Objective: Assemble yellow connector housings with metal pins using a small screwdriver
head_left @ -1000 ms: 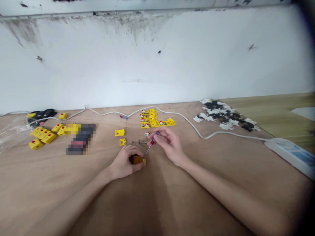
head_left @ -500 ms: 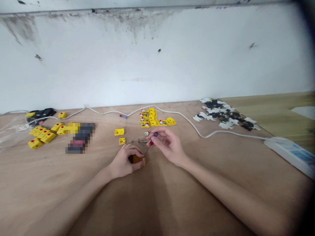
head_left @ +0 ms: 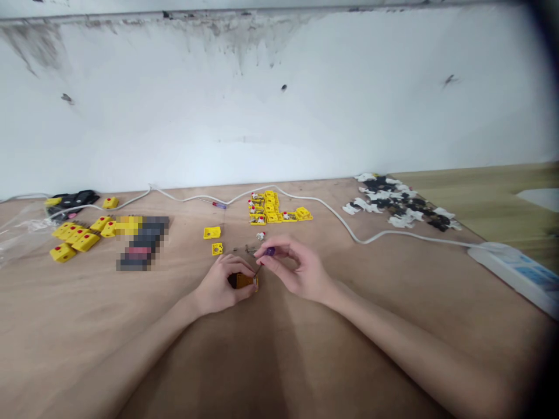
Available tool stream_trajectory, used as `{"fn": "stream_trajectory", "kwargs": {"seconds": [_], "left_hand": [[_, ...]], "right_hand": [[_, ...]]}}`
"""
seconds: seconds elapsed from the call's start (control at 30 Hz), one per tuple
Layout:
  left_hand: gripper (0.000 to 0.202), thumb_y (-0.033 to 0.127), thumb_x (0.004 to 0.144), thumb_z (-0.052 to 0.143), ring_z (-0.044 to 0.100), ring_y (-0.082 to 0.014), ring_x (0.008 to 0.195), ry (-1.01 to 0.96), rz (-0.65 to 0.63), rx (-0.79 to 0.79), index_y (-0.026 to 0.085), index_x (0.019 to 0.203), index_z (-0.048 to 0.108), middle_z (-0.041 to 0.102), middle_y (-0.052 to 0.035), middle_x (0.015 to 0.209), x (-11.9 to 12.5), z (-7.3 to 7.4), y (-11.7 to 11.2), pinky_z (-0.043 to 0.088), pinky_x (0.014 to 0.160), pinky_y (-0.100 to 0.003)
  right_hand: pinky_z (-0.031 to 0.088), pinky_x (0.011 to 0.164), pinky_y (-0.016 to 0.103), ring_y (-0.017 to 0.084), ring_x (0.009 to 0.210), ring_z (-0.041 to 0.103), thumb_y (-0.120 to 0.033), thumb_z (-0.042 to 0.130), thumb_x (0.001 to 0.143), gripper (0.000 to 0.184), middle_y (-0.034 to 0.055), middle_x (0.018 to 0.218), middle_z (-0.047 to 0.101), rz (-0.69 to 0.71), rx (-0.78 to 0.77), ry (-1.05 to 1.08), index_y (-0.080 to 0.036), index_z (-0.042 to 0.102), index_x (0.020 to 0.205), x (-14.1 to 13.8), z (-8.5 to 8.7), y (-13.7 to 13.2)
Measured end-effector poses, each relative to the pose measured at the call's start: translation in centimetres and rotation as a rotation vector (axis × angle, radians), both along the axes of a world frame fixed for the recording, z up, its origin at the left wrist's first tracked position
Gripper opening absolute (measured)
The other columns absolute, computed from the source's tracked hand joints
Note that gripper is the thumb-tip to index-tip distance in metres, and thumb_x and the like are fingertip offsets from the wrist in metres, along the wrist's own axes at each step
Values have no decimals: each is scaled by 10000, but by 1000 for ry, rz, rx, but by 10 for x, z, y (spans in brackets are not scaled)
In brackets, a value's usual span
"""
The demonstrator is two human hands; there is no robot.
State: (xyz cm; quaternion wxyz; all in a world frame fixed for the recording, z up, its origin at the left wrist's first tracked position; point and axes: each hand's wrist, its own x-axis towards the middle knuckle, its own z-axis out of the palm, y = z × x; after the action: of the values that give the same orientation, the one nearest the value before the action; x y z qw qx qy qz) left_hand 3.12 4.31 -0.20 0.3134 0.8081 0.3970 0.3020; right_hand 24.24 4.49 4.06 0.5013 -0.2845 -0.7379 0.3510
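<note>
Fingers and thumb of my left hand (head_left: 218, 286) close around a small yellow plastic housing (head_left: 245, 281), held low over the table. My right hand (head_left: 301, 269) grips a screwdriver (head_left: 270, 251) with a purple and red handle. Its thin shaft slants down to the housing's right end, beside my left fingertips. The exact spot the tip touches is too small to make out. Just beyond my hands are small metal parts (head_left: 250, 250), partly covered by my right fingers, and a white part with red (head_left: 261, 235). Two yellow shell pieces (head_left: 212, 233) lie beyond my left hand.
Several yellow housings with red-and-white parts (head_left: 264, 208) stand at the back. A second screwdriver (head_left: 219, 205) lies near a white cable (head_left: 323, 202). Yellow units (head_left: 74, 237) sit left; black and white pieces (head_left: 399, 201) and a power strip (head_left: 517, 270) lie right.
My right hand has moved slightly down and left, and the screwdriver now tilts differently, with less of its shaft showing. My left hand and the yellow housing stay nearly in place.
</note>
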Motion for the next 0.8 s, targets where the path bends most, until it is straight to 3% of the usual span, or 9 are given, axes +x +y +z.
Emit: {"fn": "stream_trajectory", "kwargs": {"seconds": [0.27,0.43,0.8], "left_hand": [[172,270,759,781,640,-204,943,19,-8,-30,232,919,732,728,-23,995,1,3,1,470,874,-339],[146,266,751,787,633,-189,902,22,8,-19,224,876,724,720,-6,944,1,2,1,466,833,-318],[140,267,737,794,619,-185,835,16,23,-27,209,831,708,711,-11,873,1,6,-1,475,792,-320]], "right_hand": [[592,814,298,165,889,708,-139,624,940,243,32,1004,738,55,271,-88,-265,657,1146,-2,4,4],[598,801,303,171,890,699,-127,612,942,292,44,1008,728,46,339,-133,-266,662,1193,-2,4,4],[575,821,282,150,959,663,-45,415,968,472,47,1098,683,276,242,-255,-301,589,1325,2,12,1]]}}
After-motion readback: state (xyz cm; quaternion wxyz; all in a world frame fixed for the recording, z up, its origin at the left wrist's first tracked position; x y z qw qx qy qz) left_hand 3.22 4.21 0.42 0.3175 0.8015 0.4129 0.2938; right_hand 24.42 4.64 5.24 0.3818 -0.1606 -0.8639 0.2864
